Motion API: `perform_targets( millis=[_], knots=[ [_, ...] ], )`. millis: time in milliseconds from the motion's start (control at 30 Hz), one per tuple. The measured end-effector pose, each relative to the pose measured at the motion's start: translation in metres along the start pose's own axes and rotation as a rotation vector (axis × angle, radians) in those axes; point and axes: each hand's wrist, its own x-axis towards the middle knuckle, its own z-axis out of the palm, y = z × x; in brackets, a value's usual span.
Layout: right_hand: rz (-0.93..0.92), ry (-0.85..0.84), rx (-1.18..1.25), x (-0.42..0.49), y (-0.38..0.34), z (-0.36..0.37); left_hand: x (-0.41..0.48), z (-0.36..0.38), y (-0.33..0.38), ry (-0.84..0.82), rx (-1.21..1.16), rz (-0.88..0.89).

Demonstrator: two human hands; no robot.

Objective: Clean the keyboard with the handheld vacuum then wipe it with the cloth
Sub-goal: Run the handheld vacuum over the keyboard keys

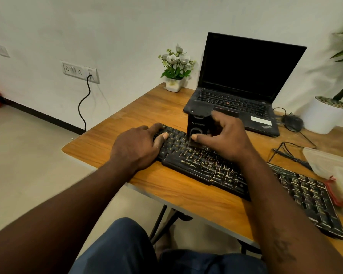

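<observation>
A black keyboard (206, 165) with worn pale lettering lies slanted across the wooden desk (127, 123). My left hand (139, 145) rests on the keyboard's left end, fingers laid flat over the keys. My right hand (226, 135) grips a small black handheld vacuum (196, 127), which stands upright with its lower end on the keys near the keyboard's upper middle. The thumb presses the vacuum's front and the fingers wrap its far side. My right forearm hides part of the keyboard's middle. No cloth is identifiable.
An open black laptop (238, 99) sits just behind the vacuum. A small potted flower (175, 76) stands at the desk's back corner. A mouse (292, 122) with cables, a white plant pot (323, 115) and a clear plastic container (333, 165) fill the right side.
</observation>
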Motion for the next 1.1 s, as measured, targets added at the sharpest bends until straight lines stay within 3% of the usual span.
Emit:
perform_targets(
  millis=[133, 367, 567, 800, 1100],
  knots=[
    [-0.057, -0.039, -0.042, 0.002, -0.002, 0.006, 0.001, 0.0, 0.0, 0.005, 0.001, 0.004],
    [0.049, -0.165, 0.042, -0.002, 0.005, -0.025, 0.0, -0.002, 0.001, -0.007, 0.0, 0.003],
    [-0.127, -0.113, -0.144, 0.001, -0.006, 0.011, -0.002, -0.002, 0.002, -0.004, -0.026, 0.017],
    [0.083, -0.226, -0.003, -0.005, 0.002, -0.034, -0.001, -0.001, 0.003, 0.002, -0.006, 0.009],
    [-0.081, -0.072, -0.142, 0.008, -0.013, 0.019, -0.002, -0.002, 0.003, 0.01, -0.014, 0.019]
  ],
)
